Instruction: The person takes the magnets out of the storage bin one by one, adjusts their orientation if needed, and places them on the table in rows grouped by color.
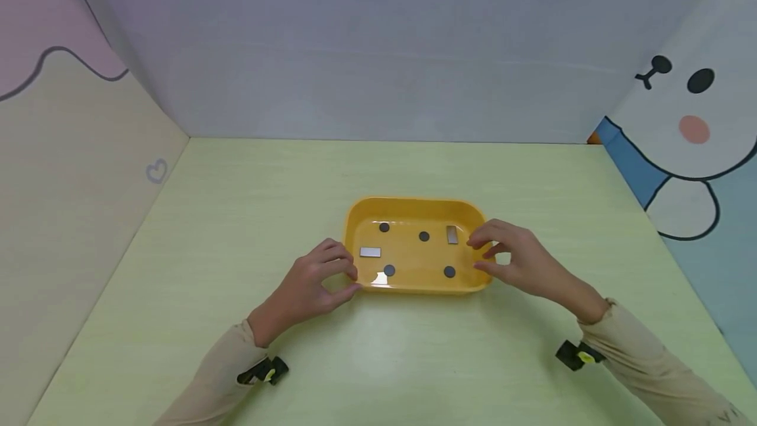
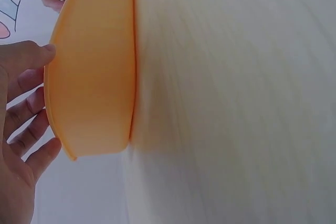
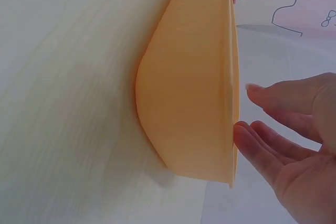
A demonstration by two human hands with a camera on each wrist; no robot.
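A yellow plastic tray [image 1: 414, 283] with rounded corners sits on the table. Inside it lie several small dark grey discs [image 1: 424, 236] and two flat silvery rectangular pieces, one lengthwise [image 1: 370, 252] at the left and one crosswise [image 1: 452, 235] at the right. My left hand [image 1: 322, 278] is at the tray's left end, its relaxed fingertips touching the rim [image 2: 48, 87]. At the other end my right hand [image 1: 520, 258] has thumb and fingers spread apart above the rim. In the right wrist view, one fingertip [image 3: 242, 129] meets or overlaps the rim, and nothing is pinched.
The pale green tabletop [image 1: 236, 215] spreads around the tray. A plain greyish back wall [image 1: 384, 51] and side panels with cartoon drawings [image 1: 698, 110] enclose it. Each sleeve has a dark strap device [image 1: 263, 371] at the wrist.
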